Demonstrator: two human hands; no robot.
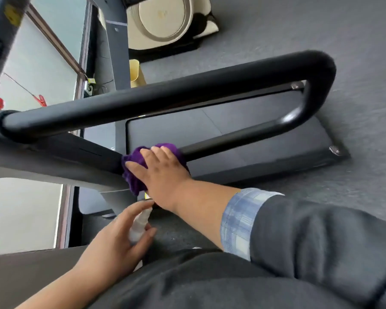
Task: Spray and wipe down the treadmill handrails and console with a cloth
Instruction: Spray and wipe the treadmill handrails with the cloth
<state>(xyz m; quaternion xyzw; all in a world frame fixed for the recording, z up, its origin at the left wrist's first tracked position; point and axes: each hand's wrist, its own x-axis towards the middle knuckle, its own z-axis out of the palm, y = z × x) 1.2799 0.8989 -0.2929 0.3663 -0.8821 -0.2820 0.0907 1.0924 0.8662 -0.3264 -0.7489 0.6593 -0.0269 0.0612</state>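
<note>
A black looped handrail (pixel 187 90) of the treadmill runs across the view and bends back at the right. My right hand (pixel 163 172) presses a purple cloth (pixel 133 172) onto the lower bar of the handrail, where it meets the grey frame. My left hand (pixel 114 244) is below it, wrapped around a small clear spray bottle (pixel 139 224) with its nozzle pointing up toward the cloth. The console is not in view.
The treadmill's dark side deck (pixel 265 141) lies under the handrail. Grey carpet floor (pixel 321 30) spreads to the right. A cream and black exercise machine (pixel 165 18) stands at the top. A window (pixel 31 74) is on the left, a yellow object (pixel 135 72) near the upright.
</note>
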